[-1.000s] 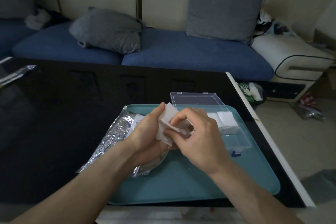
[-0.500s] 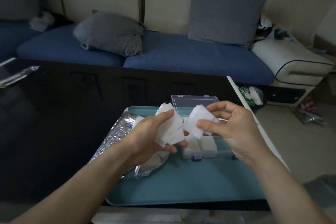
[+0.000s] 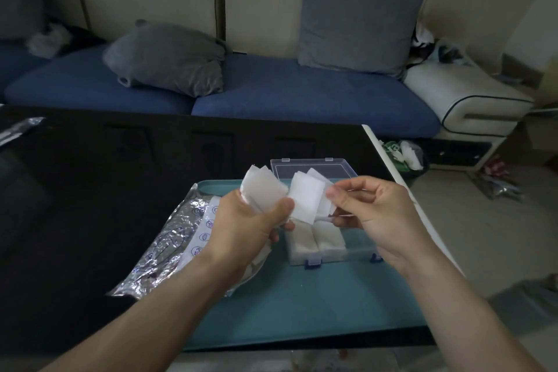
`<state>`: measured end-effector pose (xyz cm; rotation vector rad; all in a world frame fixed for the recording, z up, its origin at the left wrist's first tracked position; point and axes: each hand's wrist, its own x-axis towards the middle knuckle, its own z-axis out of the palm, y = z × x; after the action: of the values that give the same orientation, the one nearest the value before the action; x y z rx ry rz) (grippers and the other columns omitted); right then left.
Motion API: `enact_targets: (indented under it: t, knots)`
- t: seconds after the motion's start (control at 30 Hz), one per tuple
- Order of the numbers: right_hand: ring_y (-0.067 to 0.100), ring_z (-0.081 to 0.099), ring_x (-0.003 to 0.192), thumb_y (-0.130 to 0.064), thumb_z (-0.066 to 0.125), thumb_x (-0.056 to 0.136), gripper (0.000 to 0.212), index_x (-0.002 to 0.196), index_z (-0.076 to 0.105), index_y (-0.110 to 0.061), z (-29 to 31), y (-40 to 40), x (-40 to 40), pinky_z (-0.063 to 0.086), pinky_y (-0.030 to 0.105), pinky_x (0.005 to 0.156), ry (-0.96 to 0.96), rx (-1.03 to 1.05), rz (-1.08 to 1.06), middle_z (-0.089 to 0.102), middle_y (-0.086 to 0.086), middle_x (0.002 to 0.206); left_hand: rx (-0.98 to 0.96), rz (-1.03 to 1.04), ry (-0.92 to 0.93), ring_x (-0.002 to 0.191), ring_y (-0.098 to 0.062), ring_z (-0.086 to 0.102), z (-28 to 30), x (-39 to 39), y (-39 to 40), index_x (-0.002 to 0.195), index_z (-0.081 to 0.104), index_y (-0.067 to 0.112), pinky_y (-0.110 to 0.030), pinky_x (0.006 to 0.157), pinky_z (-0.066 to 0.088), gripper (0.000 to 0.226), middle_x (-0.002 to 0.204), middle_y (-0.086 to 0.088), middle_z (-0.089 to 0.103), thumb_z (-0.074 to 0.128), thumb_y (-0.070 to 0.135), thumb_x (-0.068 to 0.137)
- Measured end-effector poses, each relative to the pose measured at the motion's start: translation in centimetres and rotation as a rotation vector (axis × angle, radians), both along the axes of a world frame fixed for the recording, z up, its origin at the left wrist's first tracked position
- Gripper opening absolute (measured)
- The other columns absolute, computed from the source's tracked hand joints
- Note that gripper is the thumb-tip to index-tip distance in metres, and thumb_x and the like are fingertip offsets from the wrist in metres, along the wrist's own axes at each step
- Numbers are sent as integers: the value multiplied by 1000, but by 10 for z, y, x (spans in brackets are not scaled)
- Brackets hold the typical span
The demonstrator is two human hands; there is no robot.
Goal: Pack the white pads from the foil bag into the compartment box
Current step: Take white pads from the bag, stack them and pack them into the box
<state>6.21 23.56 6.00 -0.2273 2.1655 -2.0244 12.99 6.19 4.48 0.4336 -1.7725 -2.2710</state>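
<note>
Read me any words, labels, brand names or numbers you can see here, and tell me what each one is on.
No text here can be read.
Foil bag: blue round marks run down its white strip, too small and blurred to read.
Green package on the floor beyond the table: a pale mark, unreadable.
Compartment box, white pads and teal tray: no print visible.
</note>
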Motion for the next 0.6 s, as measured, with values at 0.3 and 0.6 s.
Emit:
enact_targets:
  t: [0.3,0.6]
  knots:
    - [22,75,76,-24,77,71,25,91,74,-10,7,10,-3,59,27,59,-53,-163,-28,76,6,81,-119,34,-8,63,-27,59,-5,-4,-7,92,69,0,-36,61,50,14,65,-13,71,75,11,86]
    - [23,73,75,-15,80,62,20,80,74,-10,8,4,1,62,37,70,-295,-242,168,74,12,86,-93,-26,-32,51,-17,57,-1,-1,-8,91,68,-2,-32,57,48,11,64,-14,69,73,7,87]
